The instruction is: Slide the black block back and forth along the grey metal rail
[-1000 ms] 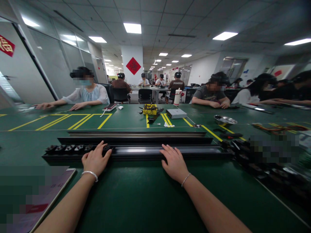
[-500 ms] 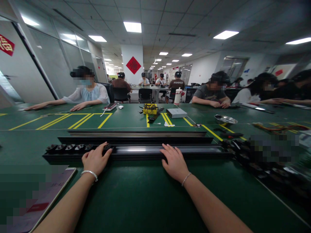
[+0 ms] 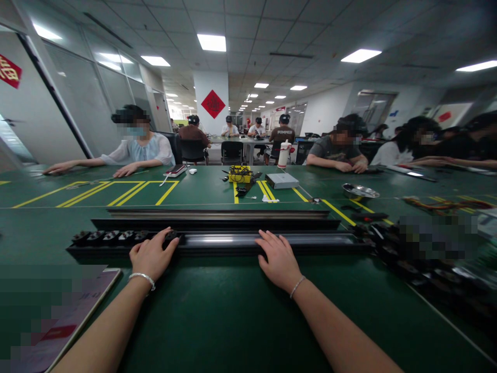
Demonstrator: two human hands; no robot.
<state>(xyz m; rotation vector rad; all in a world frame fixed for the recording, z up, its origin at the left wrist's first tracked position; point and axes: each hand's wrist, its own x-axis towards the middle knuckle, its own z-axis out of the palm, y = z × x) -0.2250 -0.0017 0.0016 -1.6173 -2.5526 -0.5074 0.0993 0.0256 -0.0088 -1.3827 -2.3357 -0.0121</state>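
From where I stand, a long black channel [image 3: 233, 250] lies across the near side of the green table [image 3: 217, 311], with both hands on it. The left hand [image 3: 150, 257] arches over its left part, thumb apart from the fingers, beside a dark block [image 3: 171, 236]. The palm hides what is underneath, so I cannot tell whether it grips anything. A row of small black blocks [image 3: 111, 237] sits in the channel further left; the hand may cover more of them. The right hand [image 3: 278, 259] lies over the bare, shiny stretch, fingers slightly spread; its underside is out of sight too, and I cannot tell if it pinches the edge.

Just beyond lies another black strip [image 3: 217, 225]. At the channel's right end, dark parts [image 3: 388, 243] run together in a blurry heap, so where the channel stops is hard to make out. A flat panel [image 3: 87, 311] at near left is partly blocked out and cut off. Across the table, a person in a pale top [image 3: 143, 150] rests both hands on it.
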